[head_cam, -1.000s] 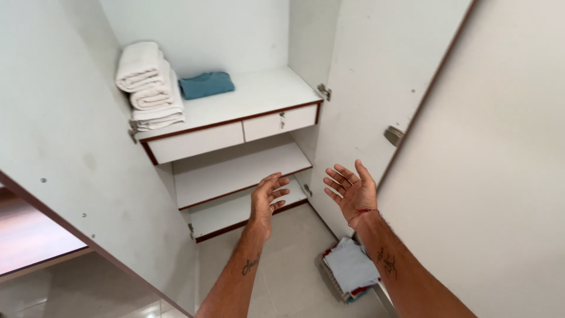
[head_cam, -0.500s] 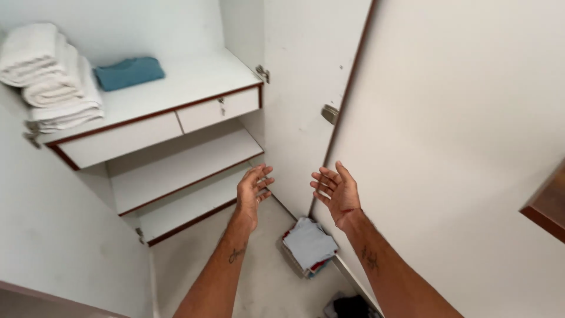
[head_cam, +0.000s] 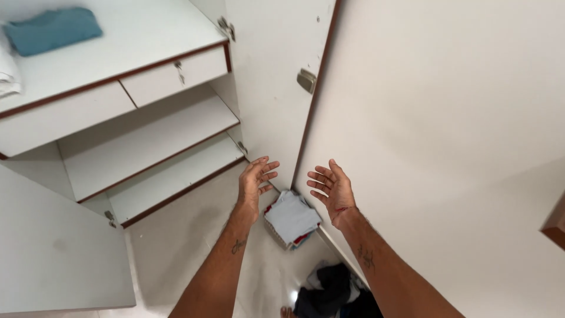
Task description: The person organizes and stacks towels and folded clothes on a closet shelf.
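Floor (head_cam: pixel 176 247) open; hands (head_cam: pixel 254 179) above folded clothes (head_cam: pixel 291 217).

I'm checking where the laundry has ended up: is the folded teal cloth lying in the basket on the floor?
No, the teal cloth lies on the top shelf of the wardrobe, far from the basket on the floor.

White folded towels (head_cam: pixel 8 73): cut by left edge — mostly unseen.
Dark clothes heap (head_cam: pixel 329 291): near, cut by bottom edge.
Basket under light-blue folded cloth (head_cam: pixel 291 215): mostly hidden.
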